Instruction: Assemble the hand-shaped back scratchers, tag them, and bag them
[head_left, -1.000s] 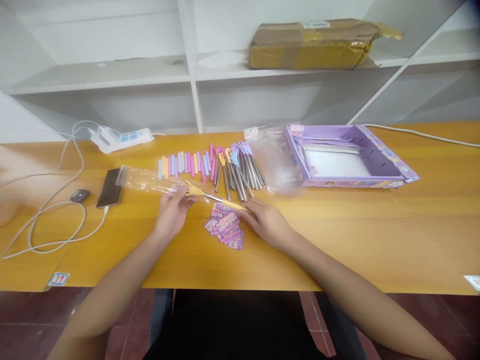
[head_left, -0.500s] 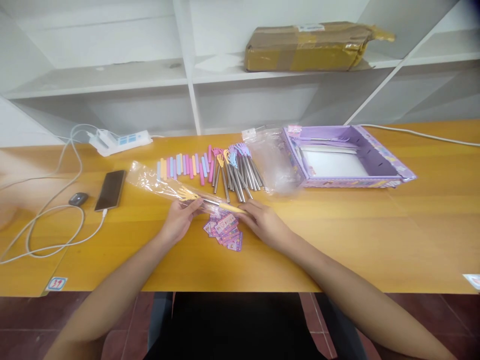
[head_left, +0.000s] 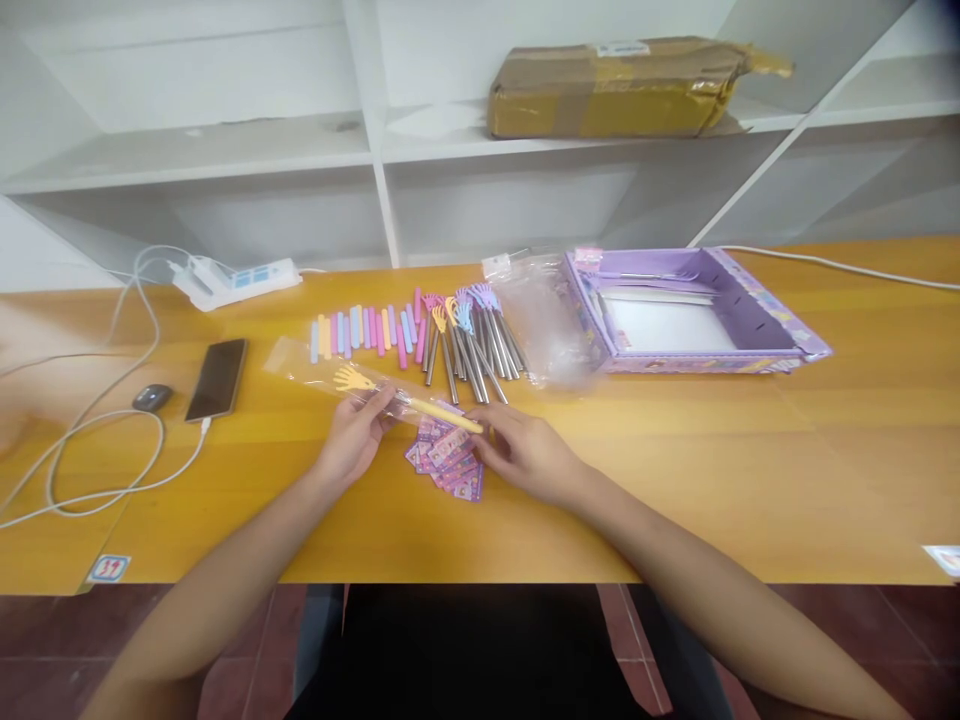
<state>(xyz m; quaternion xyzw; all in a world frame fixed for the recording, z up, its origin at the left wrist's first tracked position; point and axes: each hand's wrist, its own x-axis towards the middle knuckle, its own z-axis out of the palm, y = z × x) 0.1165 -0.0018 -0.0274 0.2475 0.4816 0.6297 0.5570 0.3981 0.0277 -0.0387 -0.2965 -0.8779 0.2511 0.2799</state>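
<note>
A yellow back scratcher (head_left: pixel 442 413) with a hand-shaped head lies slanted inside a clear plastic bag (head_left: pixel 304 366). My left hand (head_left: pixel 354 435) is closed around its middle through the bag, thumb on top. At the handle's lower end, the fingers of my right hand (head_left: pixel 529 452) pinch the tip; the exact contact is partly hidden. Below the handle, small purple printed cards (head_left: pixel 454 460) lie fanned in a pile. Beyond my hands are several metal back scratchers (head_left: pixel 480 345) with pink, orange, blue and purple heads. To their left, coloured handle sleeves (head_left: pixel 367 330) lie in a row.
Clear plastic bags (head_left: pixel 551 330) lie beside an open purple box (head_left: pixel 697 364) at the right rear. On the left are a phone (head_left: pixel 217 378) on a cable, a black mouse-like object (head_left: pixel 152 398) and a power strip (head_left: pixel 240 283). A taped carton (head_left: pixel 615 95) occupies the shelf.
The back scratcher has shifted left, its head moving further along the bag. My right hand's fingers have drawn back to the handle's end, and my left hand has moved slightly left.
</note>
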